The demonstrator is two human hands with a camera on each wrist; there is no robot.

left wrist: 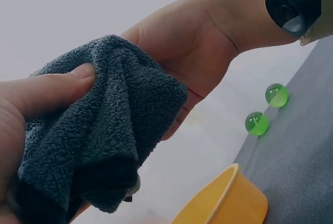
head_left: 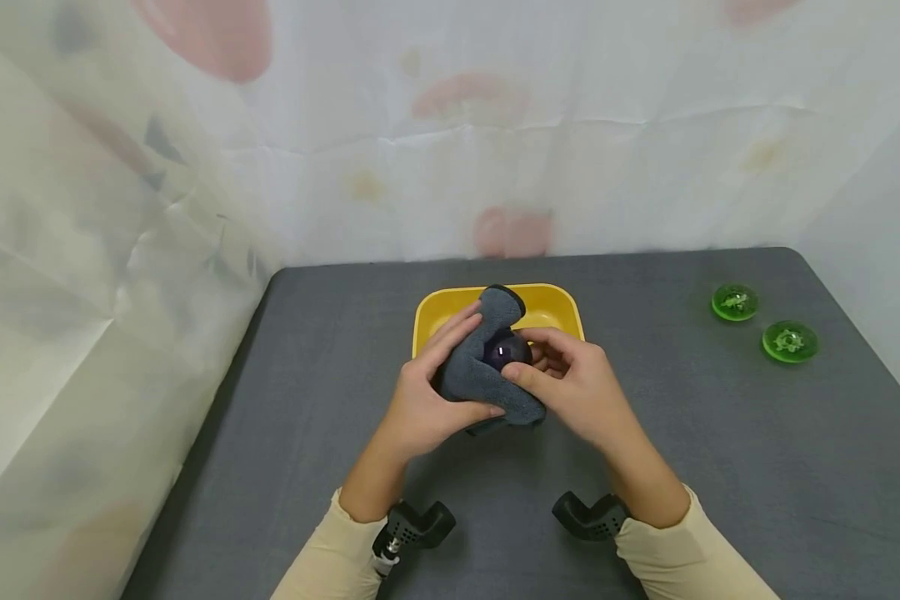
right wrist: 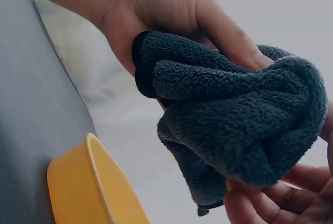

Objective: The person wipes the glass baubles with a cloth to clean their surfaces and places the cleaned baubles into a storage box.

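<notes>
Both hands meet above the yellow tray (head_left: 435,310); the left hand (head_left: 420,400) curls round a grey cloth (head_left: 472,367), the right hand (head_left: 570,383) pinches the dark ball (head_left: 504,352) wrapped inside; wiping seems underway; turning the ball to an unwiped side likely comes next.

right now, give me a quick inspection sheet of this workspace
Surface: dark grey table, covered in a felt-like mat.
Job's things: grey cloth bunched around a dark purple ball, held above the near edge of a yellow tray.
Clutter: two green balls at the far right of the table, apart from each other.
Hands: left hand grips the cloth; right hand pinches the ball and cloth from the other side.
Cables: nothing seen; a black wrist camera sits on each forearm.
Surroundings: white patterned sheeting behind and to the left.
</notes>
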